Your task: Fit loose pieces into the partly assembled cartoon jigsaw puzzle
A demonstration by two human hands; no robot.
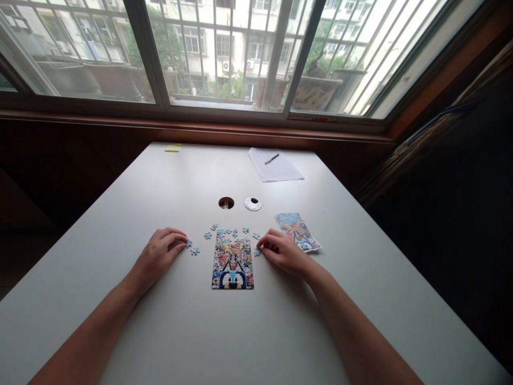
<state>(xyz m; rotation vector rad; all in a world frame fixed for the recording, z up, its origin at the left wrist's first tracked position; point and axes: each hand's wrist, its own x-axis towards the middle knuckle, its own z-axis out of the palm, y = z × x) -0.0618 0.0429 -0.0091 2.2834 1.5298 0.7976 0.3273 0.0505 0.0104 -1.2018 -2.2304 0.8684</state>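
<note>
A mostly assembled jigsaw puzzle (233,264) lies flat on the white table (192,331), with a blue cartoon dog face at its near edge and gaps toward its far edge. My left hand (162,250) rests left of it, thumb and fingers closed at a small blue puzzle piece (188,243). Beside that lies another loose piece (195,251). On the puzzle's right, my right hand (285,252) has its fingertips pinched at a puzzle piece (257,252). Several light-blue pieces (207,235) are scattered around the puzzle's upper end.
A printed picture sheet (297,231) matching the puzzle lies beyond my right hand. Farther back are a round cable hole (226,203), its cover (253,203), and paper sheets (276,168) with a pen (272,159). Yellow notes (173,147) lie near the window.
</note>
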